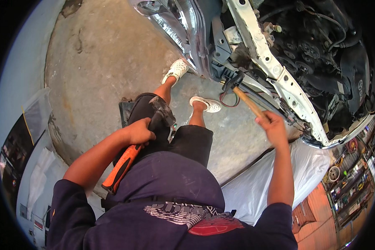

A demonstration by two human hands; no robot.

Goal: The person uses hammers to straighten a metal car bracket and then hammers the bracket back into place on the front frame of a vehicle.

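My left hand [137, 132] is closed around a sledgehammer [121, 168] with an orange and black handle. Its dark, worn block head points up and away from me, in front of my shorts. My right hand [274, 128] grips the end of a hammer [249, 102] by its light wooden handle. That hammer's black head is over the front of a car, close to the lower inner end of a clear headlight [177, 31]. Whether the head touches the metal there, I cannot tell. A white metal crossmember [275, 71] runs along the exposed engine bay.
The engine bay [316, 54] lies open at the upper right. Thin dark and red wires [229, 102] hang below the front end. White sheeting [275, 183] covers something at my right, beside cluttered shelves [354, 183]. My feet in white clogs stand on the concrete floor [108, 54].
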